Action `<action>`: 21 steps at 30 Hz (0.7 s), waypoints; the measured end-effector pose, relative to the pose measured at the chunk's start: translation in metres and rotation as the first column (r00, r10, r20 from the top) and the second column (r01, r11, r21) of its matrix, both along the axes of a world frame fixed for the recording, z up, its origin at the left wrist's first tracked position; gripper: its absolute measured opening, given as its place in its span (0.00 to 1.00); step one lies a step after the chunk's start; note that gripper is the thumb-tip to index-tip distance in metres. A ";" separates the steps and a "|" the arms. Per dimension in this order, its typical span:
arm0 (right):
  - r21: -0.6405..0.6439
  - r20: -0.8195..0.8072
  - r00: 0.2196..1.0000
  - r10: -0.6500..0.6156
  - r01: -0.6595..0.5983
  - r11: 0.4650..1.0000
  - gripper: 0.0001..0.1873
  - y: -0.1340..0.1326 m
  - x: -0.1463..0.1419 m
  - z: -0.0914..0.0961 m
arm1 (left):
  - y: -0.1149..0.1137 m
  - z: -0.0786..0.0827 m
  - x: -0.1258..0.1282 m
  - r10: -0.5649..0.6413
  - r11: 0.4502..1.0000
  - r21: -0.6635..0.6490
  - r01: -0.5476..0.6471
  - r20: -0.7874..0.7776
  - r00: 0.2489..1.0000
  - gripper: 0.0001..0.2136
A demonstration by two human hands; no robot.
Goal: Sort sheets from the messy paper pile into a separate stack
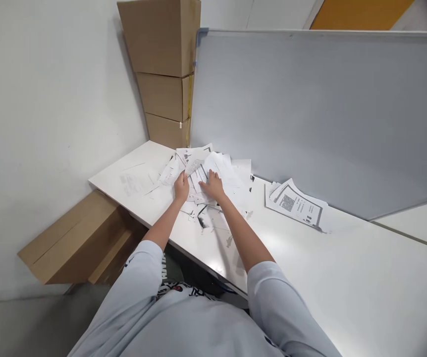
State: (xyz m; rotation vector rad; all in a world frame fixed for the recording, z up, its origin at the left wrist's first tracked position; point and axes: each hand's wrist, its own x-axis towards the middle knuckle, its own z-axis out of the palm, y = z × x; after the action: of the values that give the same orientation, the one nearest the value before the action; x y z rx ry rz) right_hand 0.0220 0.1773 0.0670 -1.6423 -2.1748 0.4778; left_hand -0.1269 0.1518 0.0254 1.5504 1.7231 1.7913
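A loose heap of printed white paper sheets (213,171) lies on the white table (340,277) near its far left end. My left hand (181,187) rests on the left side of the heap with its fingers curled onto a sheet. My right hand (212,185) lies flat on the sheets just beside it, fingers spread and pointing away from me. A smaller stack of printed sheets (298,204), the top one showing a QR code, sits apart to the right of both hands.
A large whiteboard (321,114) leans upright along the table's far edge. Three cardboard boxes (163,69) are stacked in the corner behind the table. Another long cardboard box (80,243) leans on the floor at the left, against the white wall.
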 end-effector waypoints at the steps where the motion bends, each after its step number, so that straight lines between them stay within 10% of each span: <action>1: 0.058 0.036 0.999 0.016 -0.019 0.998 0.35 -0.007 0.001 0.001 | -0.001 0.001 -0.001 -0.004 1.000 0.002 0.004 -0.022 1.000 0.21; 5: 0.180 0.138 0.980 0.140 -0.164 0.970 0.21 -0.042 0.019 0.007 | -0.021 0.011 -0.005 -0.106 0.992 0.027 0.122 -0.337 0.936 0.18; 9: 0.280 0.162 0.967 0.195 -0.235 0.931 0.19 -0.086 0.041 0.011 | -0.057 0.021 -0.002 -0.302 0.931 -0.054 0.362 -0.674 0.674 0.16; 15: 0.506 0.281 0.908 0.310 -0.415 0.756 0.19 -0.154 0.074 -0.011 | -0.114 0.018 -0.003 -0.496 0.796 -0.234 0.558 -0.781 0.380 0.23; 18: 0.466 0.323 0.849 0.419 -0.528 0.710 0.20 -0.179 0.081 -0.017 | -0.136 0.006 -0.004 -0.443 0.808 -0.179 0.561 -0.813 0.378 0.22; 21: 0.389 0.244 0.866 0.436 -0.499 0.774 0.19 -0.200 0.084 -0.003 | -0.156 -0.001 -0.001 -0.374 0.852 -0.110 0.512 -0.812 0.448 0.22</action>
State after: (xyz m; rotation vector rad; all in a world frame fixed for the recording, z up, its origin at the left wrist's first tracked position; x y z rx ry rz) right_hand 0.1065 -0.0228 0.0639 -0.9050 -2.5630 -0.0266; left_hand -0.1276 -0.0040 0.0241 2.8842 1.1752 0.9524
